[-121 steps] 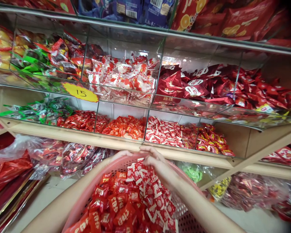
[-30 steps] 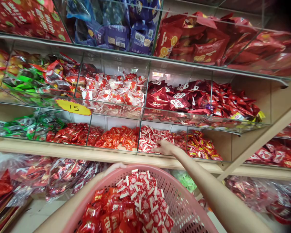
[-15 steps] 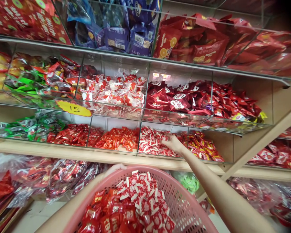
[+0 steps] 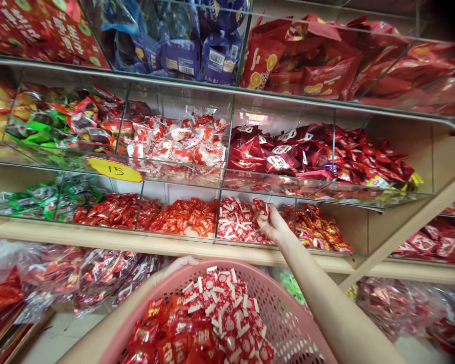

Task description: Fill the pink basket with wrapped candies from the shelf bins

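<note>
My right hand (image 4: 272, 223) reaches into a glass-fronted bin (image 4: 256, 222) of red-and-white wrapped candies (image 4: 235, 222) on the low shelf. Its fingers pinch one red-and-white candy (image 4: 261, 205) lifted above the pile. My left hand (image 4: 179, 263) grips the far rim of a pink perforated plastic basket (image 4: 288, 323) held against my body. Only its fingertips show over the rim. The basket holds a heap of red candies (image 4: 167, 333) and red-and-white candies (image 4: 223, 298).
Neighbouring bins hold orange-red candies (image 4: 185, 215), dark red candies (image 4: 114, 208), green ones (image 4: 41, 197) and red-gold ones (image 4: 318, 227). A yellow price tag reading 15 (image 4: 114, 169) hangs on the upper row. Bagged sweets (image 4: 98, 273) lie beneath the wooden shelf (image 4: 174, 247).
My right hand left the basket, reached into the red-and-white candy bin, then turned and lifted with a candy pinched in its fingers. The left hand and basket stayed put.
</note>
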Action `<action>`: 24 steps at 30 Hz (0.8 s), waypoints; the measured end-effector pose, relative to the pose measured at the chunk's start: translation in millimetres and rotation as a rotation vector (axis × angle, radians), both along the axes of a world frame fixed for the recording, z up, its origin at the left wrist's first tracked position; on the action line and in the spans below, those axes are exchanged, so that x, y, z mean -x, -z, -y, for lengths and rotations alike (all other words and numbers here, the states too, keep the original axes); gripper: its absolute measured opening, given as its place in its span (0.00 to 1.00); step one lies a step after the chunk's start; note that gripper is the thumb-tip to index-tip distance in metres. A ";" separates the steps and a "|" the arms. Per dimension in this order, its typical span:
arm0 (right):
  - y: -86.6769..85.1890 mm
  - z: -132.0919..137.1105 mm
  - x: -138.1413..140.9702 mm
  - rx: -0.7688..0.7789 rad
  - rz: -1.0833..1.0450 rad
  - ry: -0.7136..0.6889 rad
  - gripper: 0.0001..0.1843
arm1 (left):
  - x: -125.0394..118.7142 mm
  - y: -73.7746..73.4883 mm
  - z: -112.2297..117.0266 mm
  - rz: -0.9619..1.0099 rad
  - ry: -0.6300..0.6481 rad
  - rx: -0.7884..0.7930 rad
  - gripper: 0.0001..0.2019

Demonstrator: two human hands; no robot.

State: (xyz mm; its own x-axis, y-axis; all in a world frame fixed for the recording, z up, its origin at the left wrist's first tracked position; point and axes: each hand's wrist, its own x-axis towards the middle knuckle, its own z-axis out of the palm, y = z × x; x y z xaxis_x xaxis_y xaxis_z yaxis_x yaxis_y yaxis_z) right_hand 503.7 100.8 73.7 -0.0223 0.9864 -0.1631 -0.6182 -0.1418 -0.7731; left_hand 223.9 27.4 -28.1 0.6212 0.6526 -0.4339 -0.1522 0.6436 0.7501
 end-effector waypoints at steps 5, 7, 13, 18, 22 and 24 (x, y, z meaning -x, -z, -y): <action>3.6 5.3 1.8 0.061 -0.177 -0.045 0.11 | 0.4 0.5 0.7 0.000 0.007 0.000 0.15; 5.1 5.9 0.9 0.088 -0.231 -0.033 0.10 | 1.6 1.1 1.3 -0.002 0.008 0.000 0.16; 1.4 9.4 -0.2 0.095 -0.203 -0.032 0.09 | 4.2 2.8 -0.1 -0.015 0.036 0.012 0.16; -9.1 45.4 8.0 -0.097 0.062 -0.259 0.01 | 5.3 7.7 -3.6 -0.022 0.083 0.046 0.15; 2.4 89.7 20.4 -0.172 0.401 -0.497 0.10 | 2.9 9.6 -4.2 -0.023 0.114 0.071 0.16; 15.6 105.0 26.1 -0.177 0.527 -0.580 0.14 | 0.7 8.7 -3.5 -0.003 0.123 0.045 0.16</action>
State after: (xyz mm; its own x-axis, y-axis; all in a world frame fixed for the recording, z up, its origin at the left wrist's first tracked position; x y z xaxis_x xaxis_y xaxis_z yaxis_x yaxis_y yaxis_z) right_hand 477.6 -4.1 58.1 -0.5026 0.8535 -0.1374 -0.0306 -0.1764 -0.9838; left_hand 223.2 30.8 -36.8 0.6935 0.5516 -0.4634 -0.0678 0.6904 0.7203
